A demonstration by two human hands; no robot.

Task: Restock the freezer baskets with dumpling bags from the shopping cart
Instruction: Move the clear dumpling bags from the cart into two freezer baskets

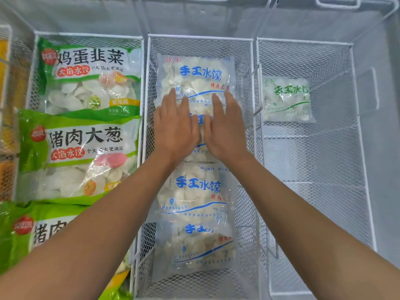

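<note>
Three white wire baskets sit side by side in the freezer. The middle basket [149, 87] holds a row of clear dumpling bags with blue print. My left hand [175, 126] and my right hand [225, 128] lie flat, palms down, side by side on a bag mostly hidden beneath them, their fingertips reaching the far bag [195, 76]. Two more blue-print bags [197, 191] lie nearer me. The left basket [34, 68] is packed with large green dumpling bags [86, 76]. The right basket [355, 118] holds one clear bag with green print [286, 100] at its far end.
White freezer walls [385, 148] rise behind and to the right of the baskets. Yellow and orange packages [6, 135] show at the far left edge. Most of the right basket's mesh floor is bare.
</note>
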